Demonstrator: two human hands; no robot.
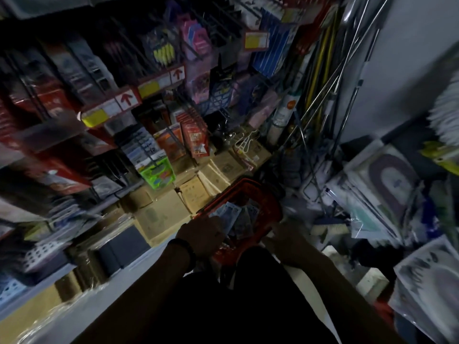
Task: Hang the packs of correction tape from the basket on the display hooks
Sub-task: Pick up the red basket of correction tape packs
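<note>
Pickup step, judging by pose: both hands down at the red basket (250,194), nothing hung from this load yet as far as visible. Next move calls for lifting one pack clear, finding its hang hole, then reaching up to a free display hook (196,48) on the wire rack well above the basket.

Left hand (201,234) fingers curled down over the near-left rim of the basket, touching the bluish packs of correction tape (233,214). Whether they've actually closed on a pack, can't tell — too dark, fingertips hidden. Dark band on the left wrist.

Right hand (285,239) at the near-right edge of the basket, fingers pointing in toward the packs; opening and grip can't be made out, blurred.

Packs lie loose and overlapping inside the basket, several fanned. Basket sits on the floor just in front of cardboard boxes (193,192) stacked below the rack. Frame motion-blurred throughout.
</note>
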